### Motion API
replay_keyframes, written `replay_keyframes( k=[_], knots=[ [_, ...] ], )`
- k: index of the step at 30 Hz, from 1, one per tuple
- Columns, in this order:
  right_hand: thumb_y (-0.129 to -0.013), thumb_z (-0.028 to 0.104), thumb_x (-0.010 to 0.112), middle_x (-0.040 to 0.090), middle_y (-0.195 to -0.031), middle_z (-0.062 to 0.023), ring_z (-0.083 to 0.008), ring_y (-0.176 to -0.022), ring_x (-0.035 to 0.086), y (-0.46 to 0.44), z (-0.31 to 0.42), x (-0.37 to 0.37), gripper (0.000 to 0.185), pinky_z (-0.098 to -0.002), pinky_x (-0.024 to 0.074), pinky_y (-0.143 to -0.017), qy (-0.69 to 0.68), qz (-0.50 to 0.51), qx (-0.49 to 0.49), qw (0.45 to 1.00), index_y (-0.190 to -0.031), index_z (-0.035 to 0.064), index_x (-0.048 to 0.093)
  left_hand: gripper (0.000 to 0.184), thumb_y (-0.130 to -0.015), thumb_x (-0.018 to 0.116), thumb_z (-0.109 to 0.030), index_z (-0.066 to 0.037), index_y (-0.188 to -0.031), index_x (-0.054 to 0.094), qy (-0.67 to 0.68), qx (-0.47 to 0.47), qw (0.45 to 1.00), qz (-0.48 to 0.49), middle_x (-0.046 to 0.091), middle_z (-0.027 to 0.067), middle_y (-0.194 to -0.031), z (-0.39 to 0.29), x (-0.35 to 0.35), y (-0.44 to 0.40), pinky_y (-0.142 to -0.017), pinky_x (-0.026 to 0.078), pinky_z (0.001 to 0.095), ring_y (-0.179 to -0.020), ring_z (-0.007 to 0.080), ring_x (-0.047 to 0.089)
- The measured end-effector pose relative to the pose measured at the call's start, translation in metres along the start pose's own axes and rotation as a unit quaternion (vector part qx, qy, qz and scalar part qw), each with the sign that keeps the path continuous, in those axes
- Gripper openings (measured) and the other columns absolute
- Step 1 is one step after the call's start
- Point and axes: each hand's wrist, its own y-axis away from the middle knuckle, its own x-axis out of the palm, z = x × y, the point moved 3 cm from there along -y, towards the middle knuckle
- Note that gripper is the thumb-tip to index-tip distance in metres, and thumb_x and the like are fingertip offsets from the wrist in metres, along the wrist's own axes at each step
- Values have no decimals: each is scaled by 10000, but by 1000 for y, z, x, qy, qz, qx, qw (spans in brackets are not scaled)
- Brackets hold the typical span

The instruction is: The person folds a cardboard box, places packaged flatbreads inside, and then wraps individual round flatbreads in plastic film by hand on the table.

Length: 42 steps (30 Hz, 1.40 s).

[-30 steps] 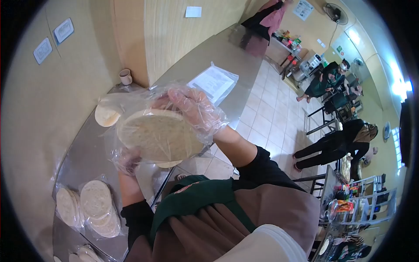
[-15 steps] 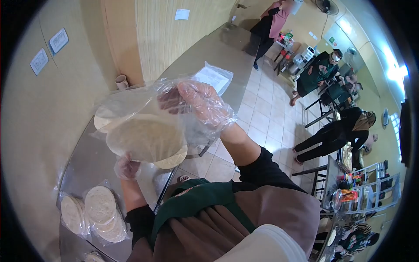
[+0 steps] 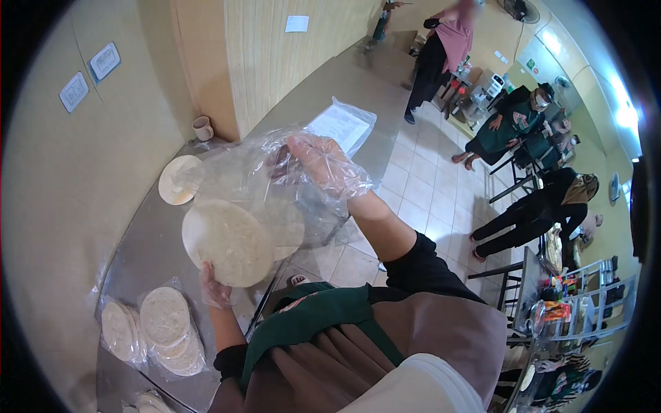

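Observation:
My right hand (image 3: 322, 164), in a clear plastic glove, pinches the upper part of a clear plastic bag (image 3: 255, 162) and holds it up. Lower down, my gloved left hand (image 3: 217, 288) grips the near edge of a round, pale flatbread (image 3: 227, 244). The bag's film lies over the far part of this flatbread; I cannot tell how much of it is inside. Another flatbread (image 3: 288, 234) shows behind the film to the right. A separate flatbread (image 3: 177, 180) lies on the table beyond, partly overlapped by the bag's edge.
Bagged flatbread stacks (image 3: 166, 320) lie on the grey table (image 3: 148, 251) at the near left. A mug (image 3: 202, 128) stands by the wall. A clear-wrapped white packet (image 3: 342, 127) lies farther along the table. Several people are across the tiled floor (image 3: 420, 179).
The flatbread in my left hand has moved lower and nearer to me. The bag has shifted off the separate flatbread at the far left. My right hand stays raised with the bag.

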Motion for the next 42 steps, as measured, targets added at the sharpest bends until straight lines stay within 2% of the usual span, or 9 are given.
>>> replay_keyframes(
  k=[15, 22, 23, 26, 27, 32, 35, 37, 42],
  knots=[
    [-900, 353, 523, 621, -892, -130, -214, -772, 621, 2, -25, -33, 444, -343, 518, -701, -83, -155, -18, 984, -1075, -54, 547, 502, -888, 519, -293, -31, -1300, 401, -155, 188, 929, -280, 468, 153, -1278, -135, -75, 37, -970, 397, 473, -1160, 306, 469],
    [-954, 307, 384, 577, -1144, -158, -283, -1034, 560, -12, -69, -71, 438, -371, 429, -908, 389, -186, -91, 898, -1249, -10, 449, 474, -880, 531, -253, 4, -1272, 461, -300, 232, 850, -366, 498, 149, -1256, -231, -141, 29, -996, 363, 339, -1141, 251, 481],
    [-948, 310, 408, 599, -1094, -165, -288, -950, 602, -22, -53, -34, 414, -375, 480, -820, -54, -227, -1, 972, -1199, -11, 482, 447, -885, 516, -236, 3, -1261, 479, -309, 250, 825, -402, 508, 142, -1250, -250, -139, 17, -1002, 350, 316, -1137, 237, 487],
    [-905, 366, 483, 606, -1051, -202, -310, -872, 631, -35, -37, -13, 462, -365, 505, -737, -8, -212, 1, 977, -1130, -38, 496, 204, -852, 542, -161, -10, -964, 621, -700, 272, 441, -491, 624, 180, -983, -282, -68, -11, -715, 490, 342, -838, 247, 611],
    [-900, 388, 481, 592, -1075, -213, -326, -888, 626, -41, -39, -10, 496, -368, 505, -743, 2, -213, 13, 977, -1143, -45, 484, 216, -829, 578, -190, -35, -971, 625, -583, 381, 567, -441, 622, 197, -949, -288, -90, -35, -681, 488, 372, -799, 301, 612],
    [-904, 392, 477, 577, -1093, -219, -328, -921, 615, -40, -34, -12, 493, -374, 502, -751, -4, -212, 14, 977, -1147, -36, 480, 695, -740, 687, -270, -202, -1342, 345, -909, 210, 205, -297, 441, 147, -1313, -218, -60, -73, -928, 422, 371, -1117, 306, 506],
    [-907, 391, 473, 579, -1087, -212, -325, -929, 611, -39, -32, -8, 481, -378, 500, -760, 7, -217, 11, 976, -1139, -30, 485, 910, -689, 724, -321, -238, -1415, 182, -846, 102, 336, -401, 352, 183, -1375, -181, -134, -91, -1003, 349, 393, -1224, 321, 406],
    [-910, 391, 469, 580, -1083, -206, -325, -934, 609, -45, -34, -11, 478, -380, 495, -775, 10, -211, 19, 977, -1136, -31, 487, 968, -665, 743, -320, -228, -1411, 132, -508, 109, 636, -571, 392, 228, -1324, -168, -209, -112, -1005, 339, 421, -1217, 334, 418],
    [-913, 383, 470, 574, -1092, -206, -328, -950, 602, -45, -32, -22, 456, -386, 483, -803, 12, -224, 37, 974, -1122, -21, 496, 770, -768, 631, -107, -114, -1368, 148, -225, 151, 809, -521, 481, 145, -1208, -161, -201, -140, -916, 382, 411, -1195, 264, 399]
  ],
)
